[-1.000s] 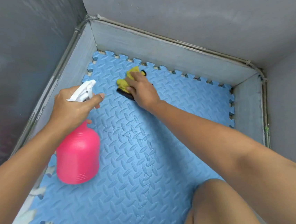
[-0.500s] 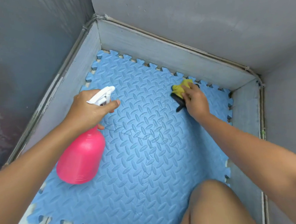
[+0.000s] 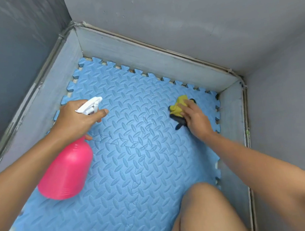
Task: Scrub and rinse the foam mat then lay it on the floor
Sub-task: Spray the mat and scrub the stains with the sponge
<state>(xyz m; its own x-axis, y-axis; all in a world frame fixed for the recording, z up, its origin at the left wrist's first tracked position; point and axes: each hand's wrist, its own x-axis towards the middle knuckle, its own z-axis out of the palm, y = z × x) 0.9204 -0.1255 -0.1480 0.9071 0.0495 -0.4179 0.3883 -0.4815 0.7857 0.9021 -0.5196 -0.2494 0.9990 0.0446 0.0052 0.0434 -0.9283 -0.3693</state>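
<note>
In my feed, both bare arms reach forward over the blue mat (image 3: 134, 163), which lies flat in a grey-walled corner. Its toothed edges run along the skirting (image 3: 142, 60) on the far side and on the right.

The left hand (image 3: 74, 121) grips the neck of a pink bottle (image 3: 67, 172), with the wrist bent down and the knuckles toward me. One finger stretches forward under the white nozzle (image 3: 89, 107), and the thumb tip shows below at the bottle's shoulder. The bottle hangs tilted with its base toward the near left, above the mat's left half. I cannot tell whether the base touches the foam.

The right arm extends straight across the frame to the mat's far right corner. There the right hand (image 3: 195, 118) lies palm down, fingers nearly straight and close together, pressing a yellow-and-black cloth (image 3: 179, 107) onto the mat. The yellow part shows beyond the fingertips, and the black part sticks out on the hand's left side. I cannot see whether the thumb hooks under the cloth.

A bare knee (image 3: 204, 212) rises at the lower right, over the mat's near edge. A thin dark line wanders across the middle of the mat between the two hands.
</note>
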